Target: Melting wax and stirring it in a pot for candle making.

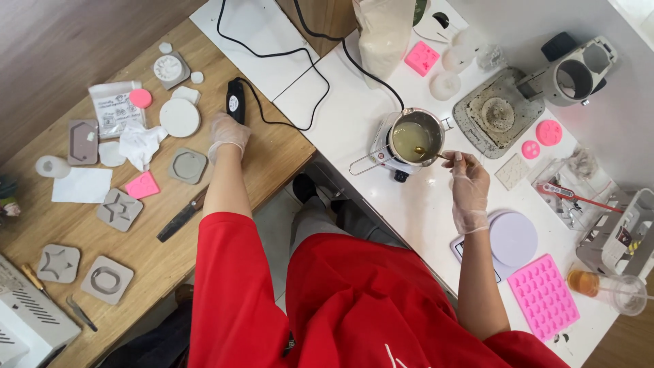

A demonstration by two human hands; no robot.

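**Stirring the little pot**

The metal pot [415, 136] w/ yellow liquid sits on a small heater, on the white table [354, 116], just left of the right hand [469, 184]. That hand pinches a thin stick [436, 154] dipping into the pot. Left hand [227, 132] lies flat, fingers together, on the wood table [272, 157] by a black switch [235, 100]. Pot is near the table edge; bare room below it.

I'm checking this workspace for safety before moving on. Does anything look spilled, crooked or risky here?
The small pot of yellowish liquid sits on a little heater at the white table's edge, its long handle jutting over the gap. The right hand stirs it; the left hand rests by the black cable switch. No spill shows.
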